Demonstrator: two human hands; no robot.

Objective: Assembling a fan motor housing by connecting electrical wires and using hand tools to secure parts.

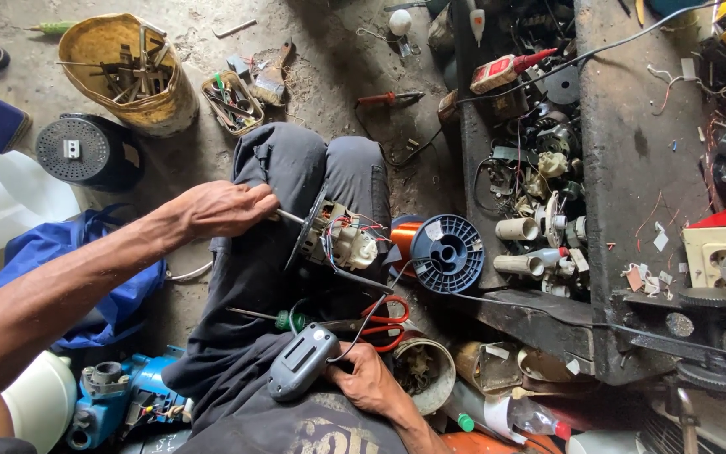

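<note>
My left hand (222,208) grips the metal shaft of a small fan motor (335,238), which rests across my knee with red and white wires showing at its back. My right hand (365,378) lies on my lap and holds a grey switch housing (300,361); a thin black wire runs from it up to the motor. A green-handled screwdriver (266,317) lies on my thigh between the two hands. Red-handled scissors (384,322) sit just above my right hand.
A blue spool of copper wire (445,253) lies by my knee. A dark tray (539,193) of small parts stands to the right, beside a black bench (640,151). A yellow bucket of tools (128,74) and a round black fan housing (81,151) stand at left.
</note>
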